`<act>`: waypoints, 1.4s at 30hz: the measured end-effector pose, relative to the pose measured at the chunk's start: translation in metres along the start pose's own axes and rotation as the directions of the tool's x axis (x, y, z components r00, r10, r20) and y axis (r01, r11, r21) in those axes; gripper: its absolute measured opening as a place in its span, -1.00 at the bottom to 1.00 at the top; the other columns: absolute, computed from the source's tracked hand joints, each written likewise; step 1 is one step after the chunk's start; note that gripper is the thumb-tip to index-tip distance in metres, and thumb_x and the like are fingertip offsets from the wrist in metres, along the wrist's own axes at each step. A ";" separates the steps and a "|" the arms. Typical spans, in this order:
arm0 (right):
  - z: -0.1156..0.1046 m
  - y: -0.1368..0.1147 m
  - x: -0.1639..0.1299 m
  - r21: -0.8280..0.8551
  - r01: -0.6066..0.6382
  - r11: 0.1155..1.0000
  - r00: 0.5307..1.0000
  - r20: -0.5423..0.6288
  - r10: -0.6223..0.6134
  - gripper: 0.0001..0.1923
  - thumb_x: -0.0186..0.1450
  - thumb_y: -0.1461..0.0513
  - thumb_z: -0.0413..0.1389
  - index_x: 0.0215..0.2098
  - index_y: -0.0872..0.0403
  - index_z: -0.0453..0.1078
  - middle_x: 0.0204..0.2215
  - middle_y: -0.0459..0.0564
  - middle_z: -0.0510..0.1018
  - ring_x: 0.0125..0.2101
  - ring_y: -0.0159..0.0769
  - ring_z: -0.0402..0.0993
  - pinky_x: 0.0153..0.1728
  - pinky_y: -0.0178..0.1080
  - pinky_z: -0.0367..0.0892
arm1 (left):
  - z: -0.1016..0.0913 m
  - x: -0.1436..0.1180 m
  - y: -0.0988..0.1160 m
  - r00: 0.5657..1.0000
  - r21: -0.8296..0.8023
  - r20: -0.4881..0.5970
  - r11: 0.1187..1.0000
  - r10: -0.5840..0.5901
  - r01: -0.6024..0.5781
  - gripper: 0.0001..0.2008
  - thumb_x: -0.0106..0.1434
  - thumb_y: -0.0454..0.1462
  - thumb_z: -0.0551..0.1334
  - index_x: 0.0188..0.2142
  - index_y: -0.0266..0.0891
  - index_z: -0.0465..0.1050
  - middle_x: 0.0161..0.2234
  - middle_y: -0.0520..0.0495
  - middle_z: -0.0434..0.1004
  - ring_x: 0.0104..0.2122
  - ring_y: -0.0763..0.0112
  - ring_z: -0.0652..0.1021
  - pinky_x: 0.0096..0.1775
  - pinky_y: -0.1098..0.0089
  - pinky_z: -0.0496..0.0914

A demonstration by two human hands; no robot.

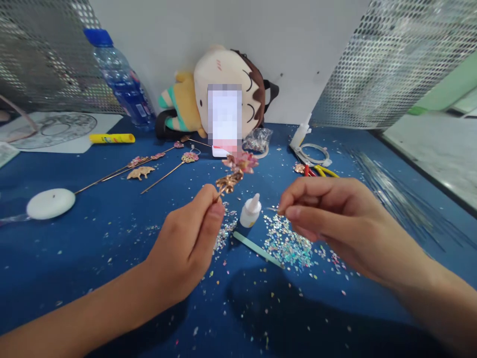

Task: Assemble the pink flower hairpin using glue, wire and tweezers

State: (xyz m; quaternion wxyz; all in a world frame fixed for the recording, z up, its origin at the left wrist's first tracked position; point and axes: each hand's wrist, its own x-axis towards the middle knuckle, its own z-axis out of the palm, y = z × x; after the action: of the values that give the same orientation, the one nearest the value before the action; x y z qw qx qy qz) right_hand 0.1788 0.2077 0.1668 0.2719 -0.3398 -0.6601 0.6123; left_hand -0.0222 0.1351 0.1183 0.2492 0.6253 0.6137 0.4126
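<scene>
— What are we holding in our left hand (188, 248)?

— We are pinching the stem of a gold hairpin (234, 175) between thumb and curled fingers, holding it up above the middle of the blue table (112, 248). Its gold leaf and pink flower head are pointing toward the far edge.

— And our right hand (328, 219)?

— We are closing its thumb and forefinger on something thin and pale at the fingertips; it is too small for us to name. The other fingers are curling in. The hand is hovering above a heap of iridescent flakes (288, 243), apart from the left hand.

— What are we seeing between the hands?

— A small white glue bottle (250, 211) is standing upright on the table, with a mint-green stick (258, 249) lying just in front of it, beside the flakes.

— And further off?

— More finished hairpins (149, 166) are lying toward the far left, near a white round pad (50, 203). A yellow tube (112, 138) and a water bottle (119, 79) are sitting by the far edge, where a plush toy (219, 92) is leaning on the wall. Red and yellow pliers handles (320, 171) are lying toward the far right.
</scene>
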 end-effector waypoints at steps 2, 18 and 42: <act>0.005 -0.002 -0.002 -0.031 -0.034 0.999 0.998 0.051 0.036 -0.92 0.24 0.29 0.19 -0.43 0.08 0.43 -0.65 -0.23 0.31 -0.63 -0.53 0.09 -0.66 -0.39 -0.06 | -0.003 -0.009 0.002 0.999 -0.009 0.022 0.999 -0.038 0.038 -0.68 0.51 -0.21 0.00 -0.44 -0.03 0.18 -0.58 0.16 0.20 -0.59 0.34 0.28 -0.50 0.28 0.21; 0.020 0.008 -0.012 -0.151 -0.002 0.988 0.986 0.167 0.027 -0.88 0.33 0.31 0.11 -0.39 0.07 0.41 -0.60 -0.24 0.33 -0.59 -0.52 0.14 -0.65 -0.44 0.04 | 0.004 -0.044 0.019 0.934 -0.141 0.212 0.937 -0.288 0.320 -0.59 0.54 -0.11 -0.09 -0.49 -0.02 0.10 -0.55 0.17 0.09 -0.54 0.31 0.16 -0.41 0.27 0.18; 0.025 0.041 -0.007 -0.793 0.239 0.561 0.966 0.134 -0.222 -0.77 0.44 0.39 -0.02 -0.33 0.07 0.38 -0.59 -0.19 0.51 -0.69 -0.47 0.33 -0.63 -0.32 0.18 | -0.009 -0.039 -0.040 0.956 -0.218 0.058 0.931 -0.286 0.292 -0.58 0.46 -0.14 0.09 -0.57 -0.06 0.17 -0.62 0.17 0.17 -0.62 0.42 0.18 -0.57 0.41 0.20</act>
State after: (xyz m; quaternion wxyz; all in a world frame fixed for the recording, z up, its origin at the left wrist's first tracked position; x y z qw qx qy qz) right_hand 0.1686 0.1871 0.1244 0.1610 -0.3305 -0.9056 0.2115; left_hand -0.0480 0.1002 0.0822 0.3836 0.5013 0.6454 0.4302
